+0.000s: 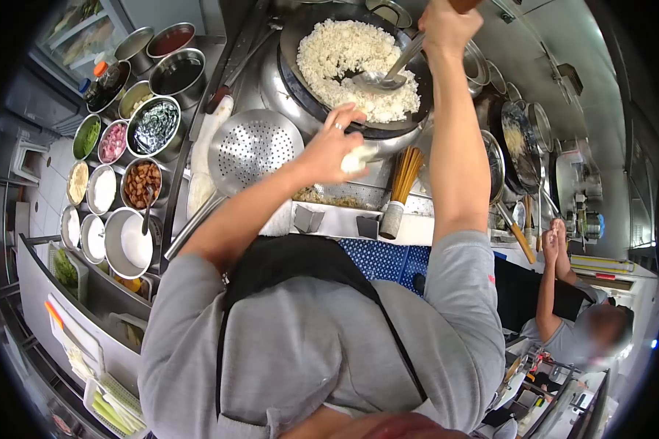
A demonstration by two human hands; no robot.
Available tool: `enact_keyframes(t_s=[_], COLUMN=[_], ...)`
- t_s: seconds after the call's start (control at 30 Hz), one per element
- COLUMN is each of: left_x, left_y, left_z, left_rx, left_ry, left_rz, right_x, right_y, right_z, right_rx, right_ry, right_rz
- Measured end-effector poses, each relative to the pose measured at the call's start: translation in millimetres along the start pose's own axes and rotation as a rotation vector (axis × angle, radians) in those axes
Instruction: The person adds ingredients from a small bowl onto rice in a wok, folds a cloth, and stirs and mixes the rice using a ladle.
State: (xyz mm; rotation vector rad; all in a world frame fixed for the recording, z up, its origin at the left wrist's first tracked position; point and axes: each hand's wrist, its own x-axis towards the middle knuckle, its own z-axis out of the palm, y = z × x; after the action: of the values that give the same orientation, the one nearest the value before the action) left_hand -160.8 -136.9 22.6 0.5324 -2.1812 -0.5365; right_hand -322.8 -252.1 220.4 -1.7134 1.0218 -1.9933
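Observation:
In the head view, my right hand (pixel 450 28) is wrapped around the handle of a metal ladle (pixel 408 55). The ladle's bowl rests in white rice (pixel 348 44) inside a dark wok (pixel 291 44). Just below the wok's near rim is my left hand (pixel 333 150), fingers partly curled, a ring on one. A pale white lump (pixel 355 159) shows at its palm, too blurred to name. A perforated skimmer (pixel 255 146) lies left of that hand. Right of it, a bamboo wok brush (pixel 405 175) with a wrapped handle leans on the counter edge.
Several metal containers at left hold sauces, diced browned pieces (pixel 142 183), chopped pink pieces (pixel 113 141) and white powder. A long-handled tool (pixel 238 66) lies beside the stove. At right, a co-worker (pixel 564 307) stands near other woks (pixel 518 143). Cutting boards (pixel 77 340) stand lower left.

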Motion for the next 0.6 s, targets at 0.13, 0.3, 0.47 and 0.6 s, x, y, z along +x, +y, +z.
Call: enact_keyframes(t_s=[0.13, 0.3, 0.47, 0.6], left_x=[-32, -86, -107, -95], left_y=[32, 18, 12, -7], left_z=[-1, -4, -30, -25], left_rx=[-0.609, -1.136, -1.452, -1.538], left_ry=[0.104, 0.278, 0.508, 0.443], left_rz=[-0.422, -0.951, -1.091, -1.037], right_x=[-30, -10, -20, -32], right_y=[16, 22, -53, 66], right_z=[14, 17, 12, 0], right_rx=[0.184, -0.216, 0.244, 0.055], right_ry=[0.042, -0.086, -0.080, 0.229], right_rz=[-0.148, 0.079, 0.048, -0.090])
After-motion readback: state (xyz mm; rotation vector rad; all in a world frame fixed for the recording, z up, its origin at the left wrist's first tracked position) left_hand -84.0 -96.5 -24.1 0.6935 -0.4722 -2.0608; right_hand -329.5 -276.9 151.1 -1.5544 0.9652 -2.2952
